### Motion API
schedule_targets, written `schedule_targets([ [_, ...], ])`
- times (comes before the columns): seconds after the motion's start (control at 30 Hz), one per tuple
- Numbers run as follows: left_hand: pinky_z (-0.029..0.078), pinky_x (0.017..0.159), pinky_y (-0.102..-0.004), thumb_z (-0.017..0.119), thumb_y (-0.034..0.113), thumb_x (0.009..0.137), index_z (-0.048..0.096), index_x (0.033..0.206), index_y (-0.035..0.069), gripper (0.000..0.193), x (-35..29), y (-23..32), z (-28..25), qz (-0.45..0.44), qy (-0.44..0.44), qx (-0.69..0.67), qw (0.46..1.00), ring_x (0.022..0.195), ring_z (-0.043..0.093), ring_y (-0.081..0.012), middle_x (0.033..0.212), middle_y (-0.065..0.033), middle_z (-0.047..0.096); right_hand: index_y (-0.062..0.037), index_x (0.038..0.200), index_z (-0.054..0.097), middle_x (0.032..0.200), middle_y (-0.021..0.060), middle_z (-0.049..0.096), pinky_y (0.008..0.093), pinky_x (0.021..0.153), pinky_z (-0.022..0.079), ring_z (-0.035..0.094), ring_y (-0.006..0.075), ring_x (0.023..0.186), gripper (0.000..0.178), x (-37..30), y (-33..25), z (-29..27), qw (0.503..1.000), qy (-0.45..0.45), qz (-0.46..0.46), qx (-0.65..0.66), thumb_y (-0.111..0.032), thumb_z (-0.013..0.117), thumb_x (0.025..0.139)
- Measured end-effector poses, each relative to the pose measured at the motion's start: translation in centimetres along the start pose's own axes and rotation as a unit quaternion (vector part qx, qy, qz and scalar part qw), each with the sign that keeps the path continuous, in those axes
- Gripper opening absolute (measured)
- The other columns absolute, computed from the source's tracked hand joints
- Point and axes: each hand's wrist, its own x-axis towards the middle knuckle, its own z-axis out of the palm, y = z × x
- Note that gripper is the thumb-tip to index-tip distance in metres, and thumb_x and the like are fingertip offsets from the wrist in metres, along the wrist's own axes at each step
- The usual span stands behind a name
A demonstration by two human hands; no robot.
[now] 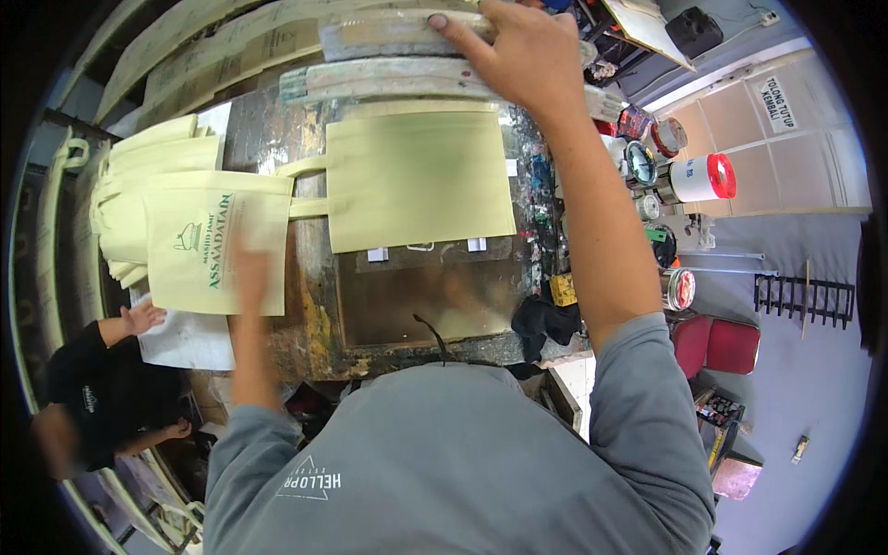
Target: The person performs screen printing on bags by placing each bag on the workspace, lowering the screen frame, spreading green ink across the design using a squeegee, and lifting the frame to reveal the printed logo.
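Note:
A plain pale-yellow tote bag point(421, 180) lies flat on the work table, its two handles pointing left. Beyond it, my right hand point(532, 51) is closed on the top edge of a taped, paint-stained screen-printing frame point(388, 81). My left hand point(250, 268) is smeared by motion over a pale-yellow tote bag with a green print point(176, 264); its fingers cannot be made out. That printed bag lies at the table's left, partly over a pile of pale-yellow bags point(153, 153).
A co-worker's open hand point(143, 316) is near the printed bag's lower left corner. Paint tins point(689, 178) and jars stand along the right. A dark cloth point(544, 322) lies at the table's near right corner. Racks holding bags point(213, 55) stand at the back left.

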Motion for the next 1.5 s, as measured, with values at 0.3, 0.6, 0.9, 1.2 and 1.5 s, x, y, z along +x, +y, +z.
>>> schedule_targets([
  [0.3,0.012,0.127,-0.0726,0.061,0.094,0.074,0.036,0.166,0.007,0.129,-16.4,14.2,17.1,0.333,-0.359,0.034,0.871,0.159,0.024,-0.0481,0.172,-0.022,0.029,-0.0047,0.076,0.068,0.072,0.0165,0.069,0.0479,0.083,0.045,0.066,0.0311,0.071,0.07,0.8,0.2,-0.2,0.999,-0.045,0.011,-0.014,-0.069,0.055,0.101],
  [0.6,0.024,0.13,-0.0591,0.07,0.081,0.082,0.031,0.167,0.006,0.121,-8.9,19.4,10.4,0.125,-0.326,-0.222,0.911,0.153,0.04,-0.0451,0.163,-0.0245,0.044,-0.0051,0.08,0.071,0.069,0.0149,0.069,0.0491,0.074,0.045,0.068,0.0359,0.072,0.066,0.0,1.3,2.0,0.994,0.067,-0.076,-0.039,-0.068,0.061,0.098],
  [0.9,0.047,0.119,-0.0509,0.035,0.096,0.09,0.026,0.157,-0.012,0.127,-9.6,13.0,0.8,-0.426,-0.269,-0.664,0.552,0.137,0.057,-0.0407,0.148,-0.0305,0.052,-0.0126,0.119,0.059,0.11,0.0107,0.07,0.0546,0.084,0.048,0.068,0.0361,0.111,0.062,-14.7,0.6,6.7,0.95,-0.312,-0.008,0.011,-0.037,0.093,0.074],
  [1.2,0.051,0.114,-0.045,0.035,0.095,0.092,0.033,0.158,-0.006,0.122,-12.6,9.8,3.8,-0.469,-0.303,-0.606,0.567,0.132,0.06,-0.0349,0.145,-0.0267,0.055,-0.0164,0.116,0.063,0.109,0.007,0.067,0.0519,0.087,0.043,0.065,0.032,0.106,0.052,-22.2,-1.9,7.4,0.951,-0.309,0.009,-0.007,-0.033,0.091,0.076],
  [1.5,0.052,0.115,-0.0449,0.035,0.091,0.096,0.032,0.16,-0.002,0.113,-13.0,9.5,4.3,-0.475,-0.296,-0.594,0.578,0.13,0.061,-0.0336,0.145,-0.0248,0.055,-0.0202,0.113,0.065,0.102,0.0035,0.063,0.0513,0.091,0.039,0.061,0.0291,0.1,0.043,-21.5,-0.4,16.2,0.983,-0.168,0.003,-0.071,-0.02,0.087,0.076],
])
